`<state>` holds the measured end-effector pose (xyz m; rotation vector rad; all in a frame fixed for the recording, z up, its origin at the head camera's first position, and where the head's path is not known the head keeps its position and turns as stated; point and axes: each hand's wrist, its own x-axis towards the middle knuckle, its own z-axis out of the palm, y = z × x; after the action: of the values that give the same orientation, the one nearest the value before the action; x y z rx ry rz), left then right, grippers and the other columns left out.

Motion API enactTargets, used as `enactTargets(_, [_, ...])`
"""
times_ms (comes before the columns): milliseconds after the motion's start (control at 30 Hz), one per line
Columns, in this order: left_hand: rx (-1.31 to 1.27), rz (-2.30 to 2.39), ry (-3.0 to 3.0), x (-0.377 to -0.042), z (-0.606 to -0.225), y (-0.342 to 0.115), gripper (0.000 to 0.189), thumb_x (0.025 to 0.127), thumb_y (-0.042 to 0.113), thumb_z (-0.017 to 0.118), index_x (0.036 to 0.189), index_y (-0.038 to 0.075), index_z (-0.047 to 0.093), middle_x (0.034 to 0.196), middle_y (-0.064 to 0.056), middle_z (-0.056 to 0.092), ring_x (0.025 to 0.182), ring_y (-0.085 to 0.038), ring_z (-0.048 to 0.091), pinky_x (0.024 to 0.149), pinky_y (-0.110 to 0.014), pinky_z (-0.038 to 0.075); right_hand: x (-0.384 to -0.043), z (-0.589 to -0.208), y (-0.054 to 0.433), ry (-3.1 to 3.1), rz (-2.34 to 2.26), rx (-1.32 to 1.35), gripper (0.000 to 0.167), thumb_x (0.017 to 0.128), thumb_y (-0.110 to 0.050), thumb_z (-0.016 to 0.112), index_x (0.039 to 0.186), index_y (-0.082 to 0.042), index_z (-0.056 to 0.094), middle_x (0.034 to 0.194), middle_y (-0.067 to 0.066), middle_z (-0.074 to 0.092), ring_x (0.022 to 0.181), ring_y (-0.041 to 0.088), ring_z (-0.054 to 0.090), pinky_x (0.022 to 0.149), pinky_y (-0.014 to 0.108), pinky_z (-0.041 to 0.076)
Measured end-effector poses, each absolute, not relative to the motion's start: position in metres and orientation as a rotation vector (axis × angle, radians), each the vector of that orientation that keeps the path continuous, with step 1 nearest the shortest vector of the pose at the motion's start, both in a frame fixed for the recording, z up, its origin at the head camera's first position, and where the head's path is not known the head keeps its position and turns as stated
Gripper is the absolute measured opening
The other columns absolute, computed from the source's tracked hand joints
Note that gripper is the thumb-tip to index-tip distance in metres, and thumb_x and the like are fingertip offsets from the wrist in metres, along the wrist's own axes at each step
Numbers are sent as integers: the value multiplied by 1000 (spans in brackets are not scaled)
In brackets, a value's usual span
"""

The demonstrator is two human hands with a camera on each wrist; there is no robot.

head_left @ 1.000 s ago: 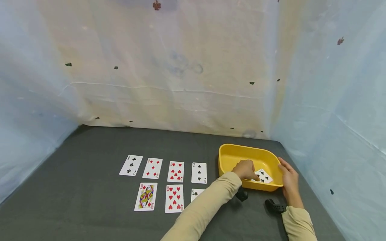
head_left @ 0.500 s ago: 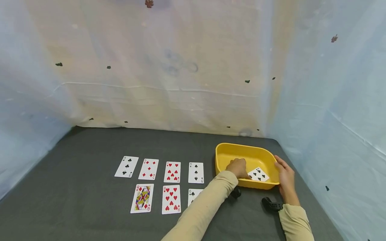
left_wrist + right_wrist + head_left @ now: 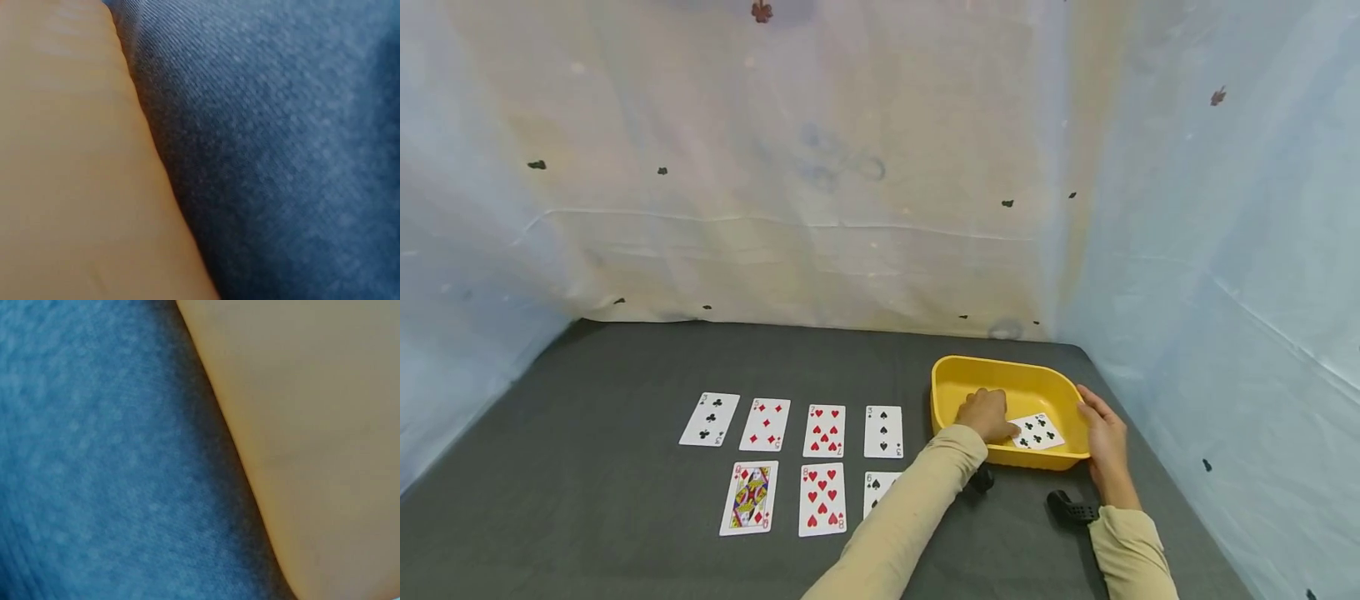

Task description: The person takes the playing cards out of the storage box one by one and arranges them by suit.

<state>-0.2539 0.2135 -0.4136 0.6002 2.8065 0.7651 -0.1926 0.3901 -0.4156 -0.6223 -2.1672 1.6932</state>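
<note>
A yellow plastic tray [image 3: 992, 367] stands at the right of the dark table. My left hand [image 3: 987, 414] reaches over its front wall, fingers bent down inside. The thumb and fingers pinch the left edge of a face-up club playing card [image 3: 1039, 432] in the tray. My right hand [image 3: 1107, 437] grips the tray's right end, thumb and fingers at the rim. Both wrist views hold only blurred dark cloth beside a pale tan surface, with no fingertips showing.
Left of the tray, cards lie in two rows, among them the three of spades [image 3: 883, 432], eight of hearts [image 3: 822, 500] and queen of diamonds [image 3: 749, 498]. My left sleeve [image 3: 887, 525] partly covers a six of spades [image 3: 877, 485]. Pale sheets [image 3: 805, 267] enclose the table.
The left hand has shifted left inside the tray, leaving more of the club card showing, and the card has turned slightly. The right hand stays on the rim. The whole view has drifted a little.
</note>
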Motion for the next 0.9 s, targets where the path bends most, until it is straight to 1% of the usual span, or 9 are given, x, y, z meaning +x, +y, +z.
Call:
enactTargets(100, [604,708,2828,-253,-416,214,42,71,48,84,95,20,64,88,3,57,85,-18,54,75,-34,43,-193,-418,389,-2169,1692,-618,46,105,-27,43,147,-9,42,153,10,33,120,18,45,81,12,43])
enactTargets(200, [606,665,2857,-253,-418,214,49,66,51,87,98,21,64,95,2,58,91,-19,54,78,-35,43,-194,-418,388,-2170,1697,-617,46,105,-26,42,147,-9,41,153,9,33,123,19,44,83,12,42])
enactTargets(333, [589,678,2870,-252,-416,215,42,68,47,87,89,21,62,96,2,57,94,-20,53,79,-35,42,-194,-418,388,-2145,1709,-618,45,105,-26,42,147,-9,42,154,9,32,124,21,44,83,13,43])
enactTargets(433, [560,704,2865,-253,-414,216,35,72,41,86,82,20,60,93,1,55,93,-20,51,78,-35,41,-194,-419,389,-2141,1705,-619,46,105,-27,43,147,-10,42,154,8,32,124,20,44,81,12,43])
enactTargets(533, [523,722,2837,-254,-414,216,31,74,36,86,78,18,61,91,0,53,90,-20,48,79,-35,39,-193,-419,389,-2147,1703,-616,46,105,-27,43,148,-10,41,155,8,31,124,20,44,80,12,43])
enactTargets(600, [499,727,2817,-254,-414,217,30,75,34,85,80,17,61,93,0,52,89,-20,46,79,-34,38,-192,-419,390,-2147,1704,-615,46,105,-27,42,148,-10,41,154,8,31,124,20,44,80,12,43])
enactTargets(700, [473,735,2791,-255,-415,219,32,75,33,85,88,16,61,96,-1,50,89,-20,43,80,-34,36,-192,-419,390,-2144,1700,-612,46,105,-27,42,148,-10,41,154,9,31,124,20,44,80,12,43])
enactTargets(767, [467,740,2785,-255,-414,220,35,75,32,86,92,15,60,95,-1,51,88,-20,43,80,-34,36,-192,-418,390,-2141,1698,-612,46,105,-27,41,148,-10,41,154,9,31,124,21,43,80,12,43])
enactTargets(900, [469,760,2779,-258,-414,221,38,73,30,87,95,15,60,90,0,54,87,-20,47,80,-36,35,-192,-417,391,-2149,1700,-609,46,105,-28,41,148,-10,40,155,9,31,127,23,42,83,13,43])
